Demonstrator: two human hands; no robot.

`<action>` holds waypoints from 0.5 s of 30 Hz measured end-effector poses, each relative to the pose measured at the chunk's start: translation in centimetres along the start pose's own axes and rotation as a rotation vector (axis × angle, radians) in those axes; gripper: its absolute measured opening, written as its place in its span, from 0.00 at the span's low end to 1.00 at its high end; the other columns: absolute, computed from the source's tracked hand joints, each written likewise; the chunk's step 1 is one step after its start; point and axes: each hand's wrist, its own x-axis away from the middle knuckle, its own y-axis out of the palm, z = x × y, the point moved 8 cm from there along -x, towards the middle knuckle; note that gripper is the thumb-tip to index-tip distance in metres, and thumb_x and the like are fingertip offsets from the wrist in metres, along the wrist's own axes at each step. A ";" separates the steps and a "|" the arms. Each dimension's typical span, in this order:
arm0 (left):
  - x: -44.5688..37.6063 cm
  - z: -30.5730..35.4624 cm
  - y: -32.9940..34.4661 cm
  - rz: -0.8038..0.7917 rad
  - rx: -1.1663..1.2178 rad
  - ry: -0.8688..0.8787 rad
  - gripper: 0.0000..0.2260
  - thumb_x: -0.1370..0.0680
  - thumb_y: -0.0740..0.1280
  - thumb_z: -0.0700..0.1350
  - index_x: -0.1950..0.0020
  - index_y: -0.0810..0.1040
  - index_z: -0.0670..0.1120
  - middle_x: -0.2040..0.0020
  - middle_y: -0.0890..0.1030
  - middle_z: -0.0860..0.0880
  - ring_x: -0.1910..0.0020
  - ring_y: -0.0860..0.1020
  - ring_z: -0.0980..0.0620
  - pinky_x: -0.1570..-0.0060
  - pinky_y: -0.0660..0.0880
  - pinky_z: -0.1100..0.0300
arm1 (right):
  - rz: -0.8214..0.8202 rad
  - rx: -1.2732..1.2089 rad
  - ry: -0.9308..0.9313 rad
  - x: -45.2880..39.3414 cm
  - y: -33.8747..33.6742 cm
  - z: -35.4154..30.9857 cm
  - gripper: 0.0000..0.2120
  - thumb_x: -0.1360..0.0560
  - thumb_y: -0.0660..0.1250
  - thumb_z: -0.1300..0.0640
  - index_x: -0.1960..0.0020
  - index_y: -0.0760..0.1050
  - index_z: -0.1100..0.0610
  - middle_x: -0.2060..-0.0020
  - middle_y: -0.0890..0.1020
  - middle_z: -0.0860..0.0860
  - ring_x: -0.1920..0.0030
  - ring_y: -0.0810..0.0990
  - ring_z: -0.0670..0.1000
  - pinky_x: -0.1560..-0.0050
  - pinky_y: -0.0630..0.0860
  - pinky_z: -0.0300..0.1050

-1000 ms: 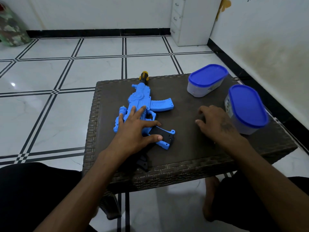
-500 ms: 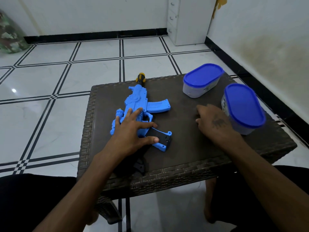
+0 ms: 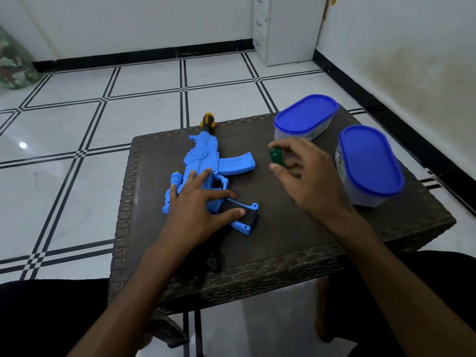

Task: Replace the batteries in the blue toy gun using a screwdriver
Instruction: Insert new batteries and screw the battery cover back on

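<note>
- Right now the right hand [image 3: 311, 181] pinches a small green screwdriver handle [image 3: 277, 157] between thumb and fingertips, lifted above the table top; only the green handle shows, and the shaft is hidden behind the hand.
- Left of that hand, the left hand [image 3: 198, 204] lies flat with straight, spread fingers pressing on the blue toy gun [image 3: 206, 173], thumb stretched across the gun's black panel [image 3: 238, 215] near the grip end.
- The gun lies on its side on the brown woven table [image 3: 283, 228], on the table's left half, its yellow-and-black muzzle tip [image 3: 209, 122] reaching the table's far edge and its curved magazine pointing toward the right hand.
- A small black piece [image 3: 213, 264] sits at the table's near edge, just beside the left forearm; what it is cannot be told.
- Two clear tubs with blue lids stand on the table's right side: the farther tub [image 3: 306, 117] at the far right corner, just beyond the right hand, and the nearer tub [image 3: 368, 163] just right of that hand.
- Beyond the table spreads a white tiled floor with black lines [image 3: 144, 99], and a white drawer unit [image 3: 283, 29] stands against the far wall.
- The person's dark-clad legs [image 3: 51, 318] frame the table's near side.
</note>
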 end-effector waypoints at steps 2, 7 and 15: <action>-0.1 -0.1 0.1 0.006 0.000 0.001 0.27 0.39 0.60 0.73 0.44 0.78 0.66 0.22 0.56 0.54 0.22 0.47 0.51 0.26 0.40 0.40 | 0.021 -0.124 0.009 0.3 -0.4 -0.8 0.19 0.25 0.71 0.60 0.35 0.74 0.54 0.46 0.78 0.47 0.50 0.82 0.44 0.52 0.82 0.38; -0.2 -0.1 0.2 0.019 0.008 0.003 0.20 0.35 0.65 0.70 0.45 0.78 0.67 0.22 0.57 0.53 0.22 0.47 0.51 0.26 0.40 0.40 | 0.063 -0.347 -0.033 0.8 -0.7 -2.7 0.18 0.24 0.70 0.64 0.37 0.75 0.52 0.50 0.81 0.47 0.54 0.84 0.55 0.58 0.83 0.56; 0.0 -0.2 0.3 0.029 0.034 -0.005 0.18 0.33 0.68 0.67 0.45 0.78 0.66 0.22 0.56 0.54 0.22 0.45 0.52 0.26 0.37 0.42 | 0.063 -0.452 -0.072 1.4 -0.4 -3.7 0.15 0.25 0.70 0.66 0.40 0.75 0.56 0.51 0.84 0.49 0.58 0.85 0.56 0.61 0.81 0.61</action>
